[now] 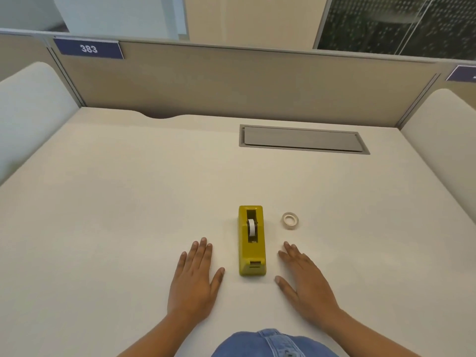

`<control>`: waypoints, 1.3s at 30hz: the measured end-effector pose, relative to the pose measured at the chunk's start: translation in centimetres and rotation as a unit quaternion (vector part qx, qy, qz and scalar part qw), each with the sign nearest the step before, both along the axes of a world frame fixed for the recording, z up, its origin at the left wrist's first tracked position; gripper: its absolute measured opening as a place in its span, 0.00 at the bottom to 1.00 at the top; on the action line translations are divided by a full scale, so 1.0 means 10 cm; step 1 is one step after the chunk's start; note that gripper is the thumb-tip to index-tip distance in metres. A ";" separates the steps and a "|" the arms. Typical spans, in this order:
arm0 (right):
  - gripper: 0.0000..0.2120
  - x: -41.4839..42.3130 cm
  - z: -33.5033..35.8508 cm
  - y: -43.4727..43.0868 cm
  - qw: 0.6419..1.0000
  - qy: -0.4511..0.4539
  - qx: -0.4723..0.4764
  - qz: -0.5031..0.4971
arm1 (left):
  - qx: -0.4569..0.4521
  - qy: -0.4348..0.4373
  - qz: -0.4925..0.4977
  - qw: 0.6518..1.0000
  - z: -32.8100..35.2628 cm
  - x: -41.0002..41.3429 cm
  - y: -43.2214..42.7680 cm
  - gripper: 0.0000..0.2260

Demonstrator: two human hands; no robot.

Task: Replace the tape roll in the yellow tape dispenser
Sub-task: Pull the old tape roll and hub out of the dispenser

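Observation:
A yellow tape dispenser [252, 249] stands on the white desk [128, 202], its cutter end toward me. A white roll [251, 229] sits upright in its slot. A loose clear tape roll [290, 220] lies flat on the desk just right of the dispenser's far end. My left hand [194, 278] rests palm down to the left of the dispenser, fingers spread, holding nothing. On the other side lies my right hand [305, 280], also flat and empty, a short way from the loose roll.
A grey cable hatch [304, 138] is set into the desk at the back right. Beige partition panels [231, 81] close the desk's far side, with a blue "383" label [88, 48]. White side dividers stand at left and right.

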State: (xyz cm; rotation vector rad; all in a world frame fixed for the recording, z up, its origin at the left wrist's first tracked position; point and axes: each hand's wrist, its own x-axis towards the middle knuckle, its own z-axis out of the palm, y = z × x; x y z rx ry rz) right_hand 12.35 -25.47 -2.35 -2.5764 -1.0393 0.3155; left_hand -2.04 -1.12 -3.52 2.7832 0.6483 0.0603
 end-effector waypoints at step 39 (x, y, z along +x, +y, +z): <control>0.35 0.56 0.90 1.18 0.995 -0.025 -0.062 0.073 | -0.005 -0.018 0.008 1.000 0.02 0.00 0.00 0.35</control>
